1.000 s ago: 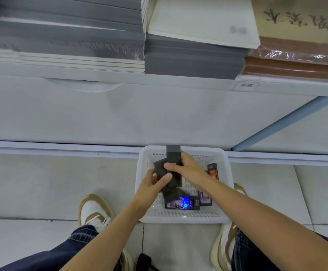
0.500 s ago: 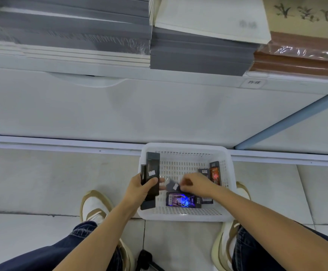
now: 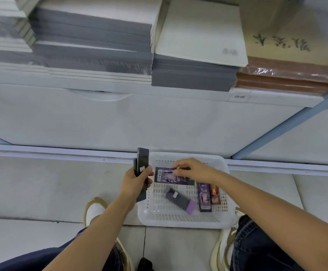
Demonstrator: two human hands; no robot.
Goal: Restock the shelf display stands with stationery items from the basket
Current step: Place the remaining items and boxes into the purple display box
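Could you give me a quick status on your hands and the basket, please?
Left hand grips dark boxes. Right hand pinches purple box at basket. Three more boxes inside. Nothing in the way.

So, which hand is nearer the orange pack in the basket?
Right. The right hand is over the basket near the orange pack; the left hand, at its left wall.

My left hand [image 3: 137, 181] is curled round a small stack of dark slim boxes [image 3: 142, 159], holding them upright with the thumb across their front. My right hand [image 3: 195, 170] comes in from the right, palm down, fingertips pinching the far edge of a purple packet [image 3: 169, 176]. Both forearms are bare and stretched forward.
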